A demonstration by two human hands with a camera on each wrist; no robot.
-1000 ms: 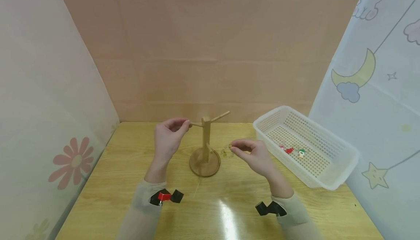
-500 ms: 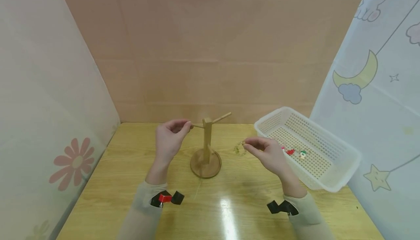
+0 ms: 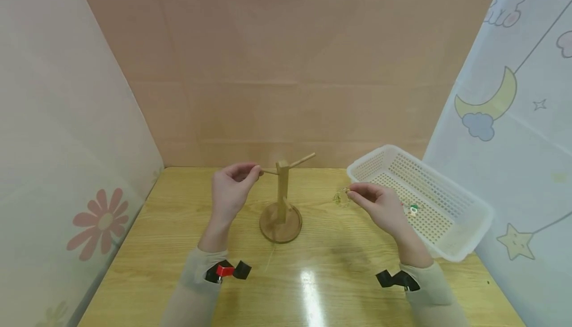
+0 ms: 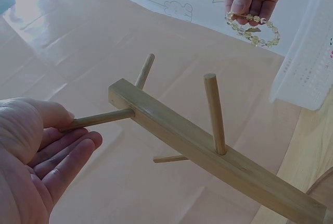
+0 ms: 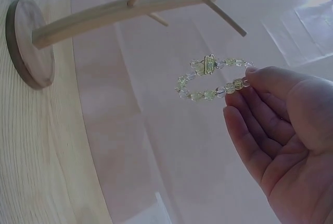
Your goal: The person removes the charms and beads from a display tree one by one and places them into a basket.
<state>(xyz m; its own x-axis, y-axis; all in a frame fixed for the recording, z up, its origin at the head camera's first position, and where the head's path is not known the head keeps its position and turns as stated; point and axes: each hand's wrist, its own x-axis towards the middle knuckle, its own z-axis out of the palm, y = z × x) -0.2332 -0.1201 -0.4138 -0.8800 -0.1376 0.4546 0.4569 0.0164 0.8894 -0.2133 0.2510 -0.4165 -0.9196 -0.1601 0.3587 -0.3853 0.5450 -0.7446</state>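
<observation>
A wooden stand (image 3: 282, 193) with a round base (image 3: 280, 232) and several pegs is upright on the table. My left hand (image 3: 232, 190) pinches the end of its upper left peg (image 4: 104, 118) between thumb and fingers. To the right of the stand, my right hand (image 3: 379, 206) holds up a bracelet (image 5: 209, 95) of clear and yellow-green beads, with a small gold-coloured piece on it. Thumb and fingertips pinch one side of the loop, and the rest hangs free, apart from the pegs. No bracelet shows on the pegs.
A white perforated plastic basket (image 3: 433, 227) stands at the right of the table. Inside lie small items, one green and white (image 3: 413, 209); my right hand hides part of them. Cloth backdrops enclose the back and both sides of the wooden table (image 3: 178, 287).
My right hand has moved to the right with the bracelet, away from the stand and towards the basket. My left hand stays on the peg.
</observation>
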